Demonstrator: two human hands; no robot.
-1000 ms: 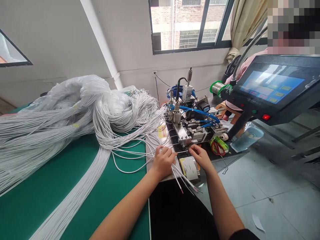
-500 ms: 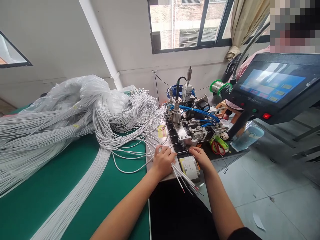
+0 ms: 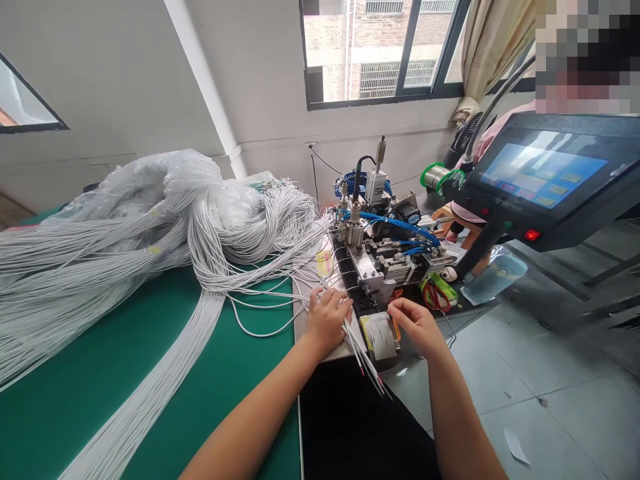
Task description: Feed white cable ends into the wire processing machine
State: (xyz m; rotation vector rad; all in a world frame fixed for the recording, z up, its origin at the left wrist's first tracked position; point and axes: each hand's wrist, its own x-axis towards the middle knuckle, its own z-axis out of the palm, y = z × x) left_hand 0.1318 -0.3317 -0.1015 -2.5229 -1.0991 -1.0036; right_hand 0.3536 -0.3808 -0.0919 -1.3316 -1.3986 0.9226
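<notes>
My left hand (image 3: 329,321) is closed around several white cables (image 3: 356,347) at the edge of the green table. Their ends stick out below my fingers, some with pinkish-red tips. Thumb and fingers of my right hand (image 3: 414,323) are pinched together just right of a pale, paper-covered block (image 3: 380,335). Whatever sits in that pinch is too small to make out. In front of both hands stands a bench machine (image 3: 373,267) with metal cylinders and blue air hoses.
A big bundle of white cables (image 3: 270,223), partly in clear plastic, covers the left of the green table (image 3: 200,400). A control screen (image 3: 545,175) juts in at right. Behind it is a person in pink. A green wire spool (image 3: 441,177) stands behind the machine.
My right hand has drawn back from the machine, a little right and down. The cable it held across the machine's front no longer shows there. My left hand keeps its grip; the cable ends swung slightly.
</notes>
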